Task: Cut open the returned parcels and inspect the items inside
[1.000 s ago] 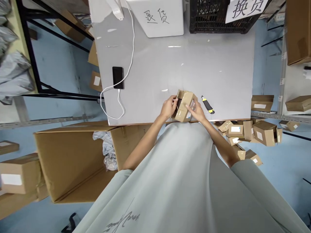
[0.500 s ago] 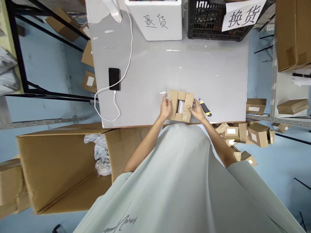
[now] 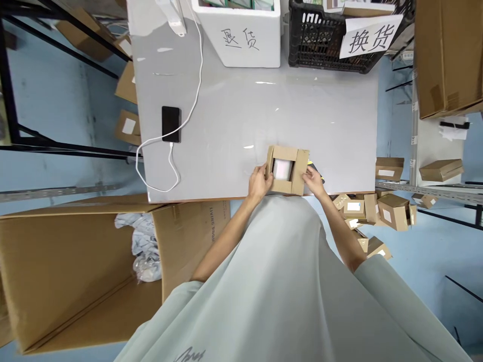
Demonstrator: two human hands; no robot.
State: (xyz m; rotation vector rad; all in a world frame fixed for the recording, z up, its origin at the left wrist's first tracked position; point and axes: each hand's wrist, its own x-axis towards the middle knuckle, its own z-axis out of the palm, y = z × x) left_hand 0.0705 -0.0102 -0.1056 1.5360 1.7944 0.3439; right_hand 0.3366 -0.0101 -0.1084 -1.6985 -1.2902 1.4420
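Observation:
A small brown cardboard box (image 3: 298, 171) rests on the grey table (image 3: 234, 115) near its front edge, its flaps spread wide. A white item (image 3: 283, 169) shows inside it. My left hand (image 3: 259, 182) grips the box's left flap with curled fingers. My right hand (image 3: 314, 182) holds the right flap the same way. A yellow and black utility knife (image 3: 316, 174) lies just behind my right hand, mostly hidden by it and the box.
A black phone (image 3: 171, 123) on a white cable (image 3: 177, 136) lies at the table's left. A white bin (image 3: 249, 35) and a black crate (image 3: 324, 40), both labelled, stand at the back. A large open carton (image 3: 75, 271) sits left on the floor, several small boxes (image 3: 381, 211) right.
The box was turned flat and its taped flaps pulled apart, exposing the white item. Both hands shifted to its sides. The box now covers most of the knife.

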